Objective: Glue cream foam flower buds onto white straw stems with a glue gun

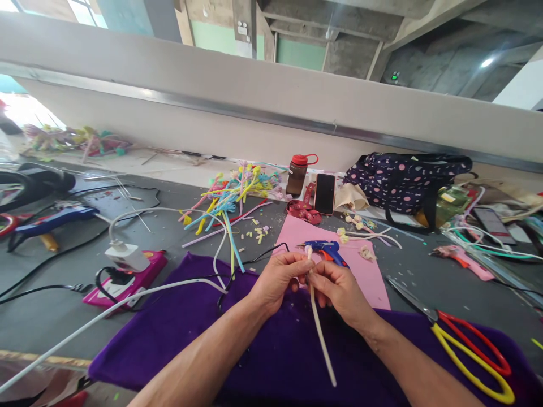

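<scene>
A grey counter (169, 232) fills the middle of the frame. A purple cloth (169, 328) covers the bottom. A pink sheet (373, 282) is right of the middle. Big scissors (436, 316) lie at the lower right. The left hand (282, 280) and right hand (337, 285) meet near the middle, just in front of a blue glue gun (322, 247). Their fingers (292, 268) pinch a thin white stem (319, 328), hanging over the cloth, with a pale bud (309, 249) on top.

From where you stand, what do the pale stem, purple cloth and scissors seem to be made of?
Pale stem: perhaps chenille, from its matte, soft-looking surface; any core is hidden.
Purple cloth: probably fleece or velvet, matte with soft folds.
Scissors: likely metal blades, grey and shiny; probably plastic handles, glossy red and yellow.
</scene>
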A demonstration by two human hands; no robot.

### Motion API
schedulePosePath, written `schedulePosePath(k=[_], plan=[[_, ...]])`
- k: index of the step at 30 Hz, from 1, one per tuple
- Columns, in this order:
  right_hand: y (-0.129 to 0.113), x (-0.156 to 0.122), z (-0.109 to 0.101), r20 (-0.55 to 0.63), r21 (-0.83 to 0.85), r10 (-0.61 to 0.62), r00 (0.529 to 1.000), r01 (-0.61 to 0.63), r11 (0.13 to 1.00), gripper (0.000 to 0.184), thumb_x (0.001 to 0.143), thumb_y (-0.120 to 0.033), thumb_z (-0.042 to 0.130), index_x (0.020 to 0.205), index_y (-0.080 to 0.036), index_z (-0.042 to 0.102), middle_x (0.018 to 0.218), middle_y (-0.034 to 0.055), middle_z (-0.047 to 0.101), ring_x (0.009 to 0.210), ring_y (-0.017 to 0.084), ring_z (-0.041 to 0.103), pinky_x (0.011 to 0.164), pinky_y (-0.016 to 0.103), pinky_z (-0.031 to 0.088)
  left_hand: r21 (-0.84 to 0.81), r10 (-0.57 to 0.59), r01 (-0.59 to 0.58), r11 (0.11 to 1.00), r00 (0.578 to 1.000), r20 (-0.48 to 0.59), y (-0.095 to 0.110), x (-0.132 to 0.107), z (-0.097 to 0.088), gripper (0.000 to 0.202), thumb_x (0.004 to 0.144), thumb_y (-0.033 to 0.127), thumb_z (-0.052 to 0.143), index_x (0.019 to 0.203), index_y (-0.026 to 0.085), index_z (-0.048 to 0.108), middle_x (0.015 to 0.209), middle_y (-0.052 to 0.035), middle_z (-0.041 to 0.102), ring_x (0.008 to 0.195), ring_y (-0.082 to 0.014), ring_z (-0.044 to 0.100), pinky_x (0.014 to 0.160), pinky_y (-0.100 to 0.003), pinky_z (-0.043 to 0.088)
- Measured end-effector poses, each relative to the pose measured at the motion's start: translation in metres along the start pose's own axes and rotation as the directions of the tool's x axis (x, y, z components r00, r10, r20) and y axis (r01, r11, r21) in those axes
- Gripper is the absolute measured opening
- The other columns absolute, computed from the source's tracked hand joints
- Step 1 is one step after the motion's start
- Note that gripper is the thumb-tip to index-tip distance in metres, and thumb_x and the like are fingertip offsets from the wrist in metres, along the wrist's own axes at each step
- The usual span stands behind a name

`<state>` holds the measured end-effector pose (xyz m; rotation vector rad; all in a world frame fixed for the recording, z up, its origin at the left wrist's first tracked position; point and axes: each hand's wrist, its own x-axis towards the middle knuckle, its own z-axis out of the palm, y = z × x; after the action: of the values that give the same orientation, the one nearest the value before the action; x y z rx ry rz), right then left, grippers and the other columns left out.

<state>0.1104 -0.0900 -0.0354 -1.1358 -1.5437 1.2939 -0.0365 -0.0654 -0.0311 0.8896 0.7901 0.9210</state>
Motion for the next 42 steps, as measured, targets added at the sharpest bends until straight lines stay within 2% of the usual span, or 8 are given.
schedulePosePath(k=[5, 8, 11, 13, 15, 24, 29, 42], plan=[[0.001, -0.001, -0.003, 0.050, -0.029, 0.000, 0.999, 0.001, 1.000, 0.021, 0.083, -0.033, 0.053, 0.072, -0.015, 0.055, 0.058, -0.0028, 0.055, 0.041, 0.005, 0.045, 0.040, 0.018, 0.031, -0.036, -0.025, 0.025, 0.999, 1.000, 0.008, 0.002, 0.000, -0.003, 0.022, 0.069, 0.031, 0.067, 0.060, 0.013, 0.057, 0.049, 0.0031, 0.051, 0.041, -0.0030, 0.041, 0.038, -0.015, 0.026], [-0.003, 0.000, -0.013, -0.033, -0.061, -0.041, 0.999, 0.039, 0.997, 0.022, 0.083, -0.034, 0.052, 0.073, -0.015, 0.057, 0.059, -0.0021, 0.056, 0.044, 0.006, 0.045, 0.043, 0.018, 0.035, -0.048, -0.051, 0.053, 0.997, 0.997, 0.052, 0.004, -0.001, -0.004, 0.020, 0.069, 0.030, 0.066, 0.063, 0.013, 0.058, 0.055, 0.0006, 0.057, 0.039, -0.0030, 0.042, 0.036, -0.015, 0.025], [-0.009, 0.001, -0.028, -0.109, -0.060, -0.104, 0.989, 0.098, 0.993, 0.016, 0.080, -0.030, 0.057, 0.091, -0.018, 0.059, 0.073, 0.0001, 0.059, 0.056, 0.009, 0.051, 0.049, 0.020, 0.039, -0.014, -0.129, 0.131, 0.991, 0.984, 0.120, 0.005, -0.003, -0.002, 0.019, 0.068, 0.029, 0.065, 0.063, 0.012, 0.057, 0.055, -0.0011, 0.060, 0.035, -0.0032, 0.041, 0.033, -0.015, 0.023], [-0.012, 0.001, -0.036, -0.083, -0.060, -0.146, 0.986, 0.141, 0.988, 0.028, 0.077, -0.027, 0.060, 0.104, -0.021, 0.057, 0.088, 0.0027, 0.060, 0.067, 0.012, 0.053, 0.055, 0.022, 0.042, 0.026, -0.175, 0.173, 0.985, 0.972, 0.157, 0.005, -0.004, 0.000, 0.018, 0.066, 0.027, 0.066, 0.062, 0.012, 0.057, 0.051, -0.0004, 0.059, 0.032, -0.0026, 0.038, 0.032, -0.016, 0.021], [-0.013, -0.001, -0.042, -0.025, -0.086, -0.181, 0.983, 0.178, 0.980, 0.032, 0.076, -0.024, 0.061, 0.107, -0.022, 0.057, 0.094, 0.0038, 0.059, 0.070, 0.013, 0.053, 0.059, 0.024, 0.044, 0.063, -0.207, 0.198, 0.978, 0.960, 0.189, 0.004, -0.005, 0.000, 0.018, 0.066, 0.026, 0.066, 0.062, 0.012, 0.057, 0.048, 0.0003, 0.058, 0.031, -0.0023, 0.036, 0.032, -0.016, 0.020], [-0.020, -0.005, -0.047, 0.151, -0.210, -0.261, 0.954, 0.289, 0.934, 0.023, 0.075, -0.028, 0.063, 0.097, -0.020, 0.064, 0.088, 0.0035, 0.057, 0.068, 0.013, 0.053, 0.061, 0.025, 0.043, 0.135, -0.239, 0.211, 0.968, 0.942, 0.237, 0.001, -0.007, 0.001, 0.012, 0.065, 0.021, 0.066, 0.064, 0.012, 0.059, 0.045, 0.0020, 0.055, 0.035, -0.0034, 0.037, 0.039, -0.018, 0.021], [-0.020, -0.005, -0.047, 0.181, -0.233, -0.248, 0.952, 0.286, 0.929, 0.021, 0.075, -0.030, 0.064, 0.093, -0.020, 0.065, 0.084, 0.0034, 0.059, 0.067, 0.013, 0.052, 0.060, 0.024, 0.042, 0.163, -0.265, 0.230, 0.959, 0.935, 0.237, 0.003, -0.008, 0.003, 0.012, 0.064, 0.022, 0.067, 0.065, 0.012, 0.060, 0.043, 0.0028, 0.053, 0.034, -0.0038, 0.037, 0.038, -0.018, 0.022], [-0.018, -0.006, -0.043, 0.184, -0.230, -0.235, 0.954, 0.274, 0.934, 0.015, 0.075, -0.023, 0.062, 0.090, -0.020, 0.066, 0.082, 0.0029, 0.060, 0.067, 0.014, 0.051, 0.060, 0.025, 0.040, 0.169, -0.281, 0.247, 0.954, 0.932, 0.227, 0.003, -0.007, 0.002, 0.017, 0.062, 0.026, 0.070, 0.065, 0.013, 0.059, 0.043, 0.0033, 0.053, 0.034, -0.0037, 0.037, 0.037, -0.017, 0.022]])
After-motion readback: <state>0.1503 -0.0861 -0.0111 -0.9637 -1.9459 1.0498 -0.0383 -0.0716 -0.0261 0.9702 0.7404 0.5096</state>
